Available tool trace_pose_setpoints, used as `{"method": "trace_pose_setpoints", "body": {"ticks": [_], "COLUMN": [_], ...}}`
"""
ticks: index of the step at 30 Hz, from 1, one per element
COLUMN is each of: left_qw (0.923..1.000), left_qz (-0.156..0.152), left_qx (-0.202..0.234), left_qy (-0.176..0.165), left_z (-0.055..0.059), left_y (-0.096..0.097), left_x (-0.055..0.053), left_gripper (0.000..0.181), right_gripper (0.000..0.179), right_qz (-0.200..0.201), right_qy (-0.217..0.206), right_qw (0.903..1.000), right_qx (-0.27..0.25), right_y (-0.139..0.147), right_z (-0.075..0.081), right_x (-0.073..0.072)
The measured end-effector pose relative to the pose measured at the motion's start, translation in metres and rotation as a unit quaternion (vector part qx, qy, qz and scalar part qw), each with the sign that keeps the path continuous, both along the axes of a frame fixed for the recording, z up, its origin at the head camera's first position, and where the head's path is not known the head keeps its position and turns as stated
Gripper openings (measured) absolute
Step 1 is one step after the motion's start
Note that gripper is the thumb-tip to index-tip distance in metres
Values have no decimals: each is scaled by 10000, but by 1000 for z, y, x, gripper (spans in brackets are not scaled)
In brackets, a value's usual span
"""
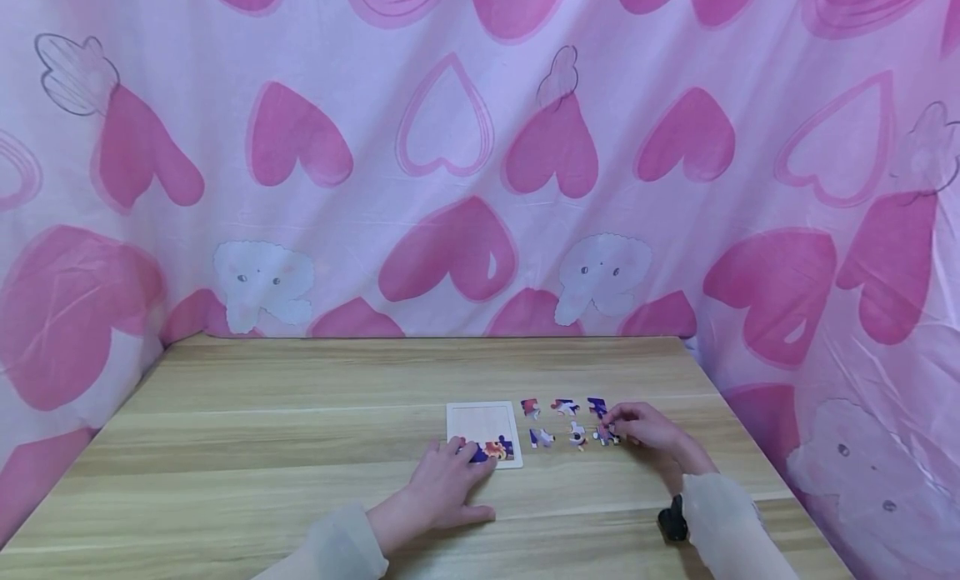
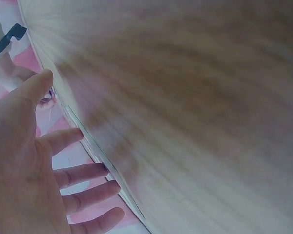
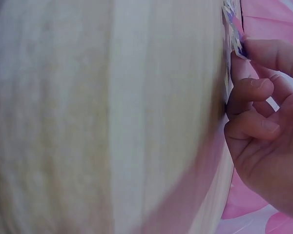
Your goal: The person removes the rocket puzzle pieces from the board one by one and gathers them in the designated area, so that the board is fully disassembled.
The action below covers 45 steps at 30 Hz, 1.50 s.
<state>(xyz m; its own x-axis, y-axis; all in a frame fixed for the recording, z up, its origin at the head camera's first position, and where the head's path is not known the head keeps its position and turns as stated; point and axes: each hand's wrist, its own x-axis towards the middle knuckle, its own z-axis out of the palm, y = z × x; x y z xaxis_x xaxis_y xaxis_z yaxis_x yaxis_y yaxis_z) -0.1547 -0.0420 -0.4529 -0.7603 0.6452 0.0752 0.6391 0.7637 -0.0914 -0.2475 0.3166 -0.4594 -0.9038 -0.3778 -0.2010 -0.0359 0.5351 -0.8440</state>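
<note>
A white square puzzle tray [image 1: 452, 422] lies on the table, with joined purple and orange pieces [image 1: 497, 451] along its near side. My left hand [image 1: 442, 488] rests at the tray's near left corner, fingers extended over the rim and thumb out to the side. In the left wrist view the fingertips of that hand [image 2: 44, 165] meet the tray's edge [image 2: 112, 170]. To the right, my right hand [image 1: 651, 428] pinches a purple jigsaw piece [image 3: 237, 39] between thumb and index finger. Its other fingers are curled, as the right wrist view shows.
Several loose jigsaw pieces [image 1: 542, 437] lie in two rows between the tray and my right hand. A black device [image 1: 672, 522] sits at the right wrist. Pink heart-patterned cloth [image 1: 450, 255] hangs behind and beside the wooden table [image 1: 262, 430].
</note>
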Motion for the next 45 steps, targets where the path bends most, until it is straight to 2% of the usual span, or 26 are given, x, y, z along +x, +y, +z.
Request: {"method": "trace_pose_setpoints", "body": {"ticks": [19,25,35,45], "left_qw": [10000,9998,9990,9984], "left_qz": [-18,-36,193,87], "left_qx": [39,138,329,412], "left_qy": [78,148,-231,-387], "left_z": [-2,-4,-6,-5], "left_y": [-2,-3,-7,-12], "left_x": [0,0,1,3], "left_gripper": [69,73,79,78], "right_gripper": [12,15,16,18], "right_qz": [-477,-276,180,439], "right_qy": [450,747,948,859], "right_qw": [9964,9950,9940,9945], "right_qx": [541,607,516,418], "right_y": [-12,-24,-50,-81], "right_z": [4,5,13,16], "right_x": [3,0,3,3]}}
